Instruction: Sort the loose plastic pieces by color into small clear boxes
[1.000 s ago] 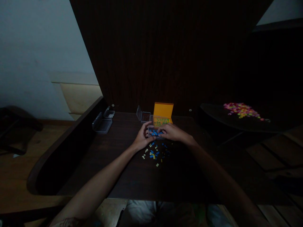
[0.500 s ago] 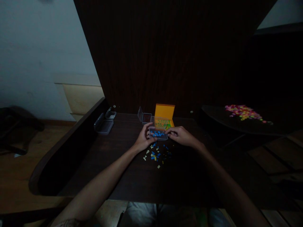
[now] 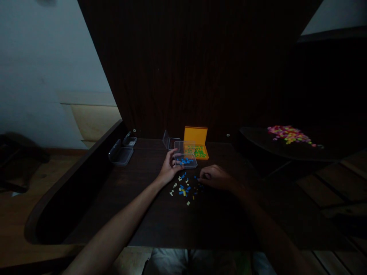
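Leaving the clear box (image 3: pixel 194 162), the right hand (image 3: pixel 216 177) is now down beside the loose pieces (image 3: pixel 184 193) in the head view, fingers curled; whether they pinch one, I cannot tell. The left hand (image 3: pixel 169 167) alone grips the box, blue pieces (image 3: pixel 187 160) inside, toward the tabletop's (image 3: pixel 160 223) back edge.

Shadow dims the right hand (image 3: pixel 215 177), so whether it pinches anything is hard to tell, the blue pieces (image 3: pixel 187 162) in the clear box (image 3: pixel 190 167) are too small for exact shapes, and the view's bottom edge cuts off both forearms (image 3: pixel 120 219).
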Demonstrator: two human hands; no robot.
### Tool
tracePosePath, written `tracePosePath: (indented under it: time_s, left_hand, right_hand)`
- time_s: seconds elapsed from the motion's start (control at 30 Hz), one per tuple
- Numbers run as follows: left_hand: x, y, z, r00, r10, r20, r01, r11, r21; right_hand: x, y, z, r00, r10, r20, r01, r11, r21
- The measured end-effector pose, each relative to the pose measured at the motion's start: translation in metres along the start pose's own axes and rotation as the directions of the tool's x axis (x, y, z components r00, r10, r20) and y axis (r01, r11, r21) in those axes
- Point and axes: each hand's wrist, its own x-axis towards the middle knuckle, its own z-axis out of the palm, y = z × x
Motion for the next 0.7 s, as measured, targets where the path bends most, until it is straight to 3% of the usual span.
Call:
tracePosePath:
  time_s: [0.4, 0.7]
  left_hand:
    - [0.0, 0.001, -0.002, 1.0, -0.005, -0.003, 0.005, 1.0, 0.028]
    - [-0.002, 0.003, -0.002, 1.0, 0.002, -0.021, -0.002, 1.0, 0.023]
  right_hand:
    - [0.004, 0.013, 0.013, 0.993, -0.104, -0.049, 0.103, 0.995, -0.014]
    - [0.004, 0.01, 0.013, 0.99, -0.077, -0.12, 0.076, 0.997, -0.008]
